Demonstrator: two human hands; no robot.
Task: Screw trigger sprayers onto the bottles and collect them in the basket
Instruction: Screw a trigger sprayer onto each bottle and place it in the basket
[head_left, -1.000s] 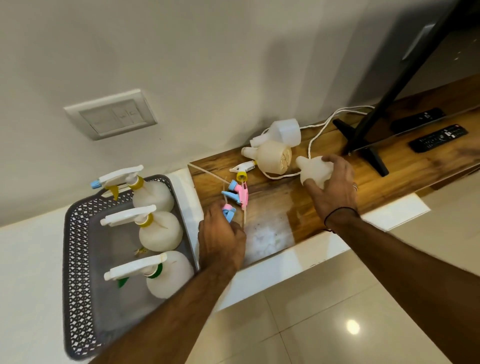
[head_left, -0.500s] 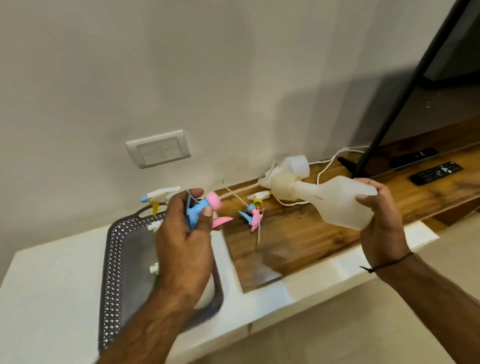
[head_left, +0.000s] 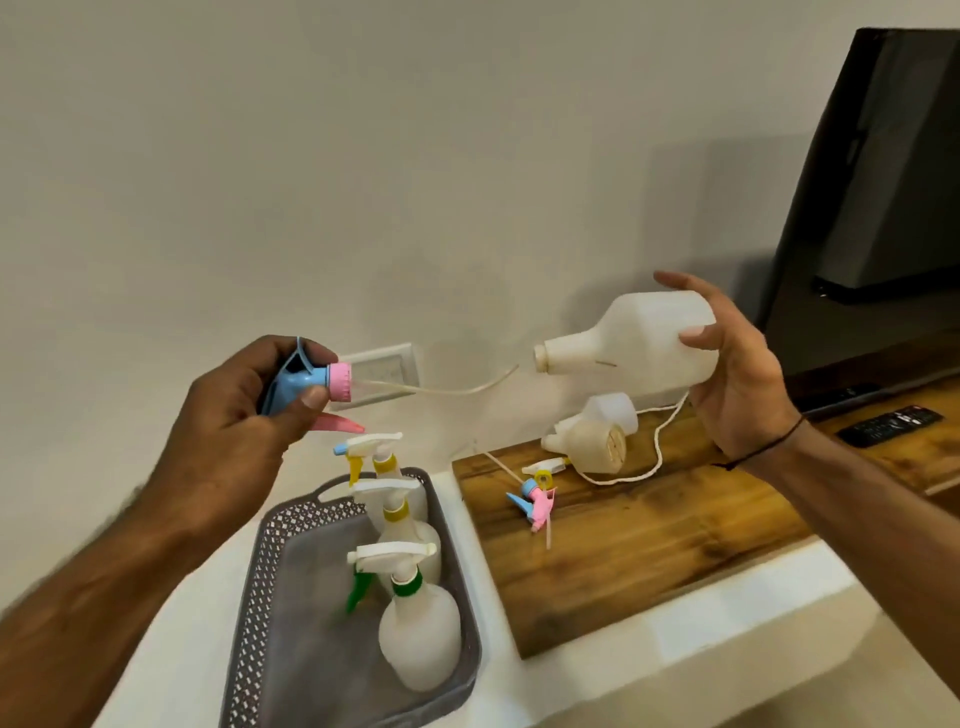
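Plain pale wall behind; white ledge (head_left: 727, 618) below, with a wood board (head_left: 649, 545) laid on it. Wall switch plate (head_left: 379, 371) visible behind the sprayer tube.

Step in hand: mating a sprayer to a bottle, both held in the air above the ledge.

- Left hand (head_left: 244, 415): fingers and thumb curled round the blue sprayer (head_left: 298, 382), pink collar (head_left: 340, 382) pointing right. Dip tube (head_left: 441, 388) trails toward the bottle; its tip sits just short of the neck, not yet inside.
- Right hand (head_left: 737, 379): cups the base of the bottle (head_left: 631, 343), held on its side, neck facing left. Thumb presses the near face; upper fingers look straight and loose, so the grip is light.

Next move, as judged: thread the tube tip into the neck, bring the collar square onto the thread, then turn. The tube is curved and limp, so aiming it is the fiddly part; a firmer hold on the bottle would likely help.

Progress: basket (head_left: 260, 597) on the ledge holds three finished bottles. On the board remain two bare bottles near the wall, a white cable, and two loose sprayers (head_left: 537, 493). So roughly half done.

Right side: a dark TV (head_left: 872, 182), with a remote (head_left: 891, 423) lying on the wood.
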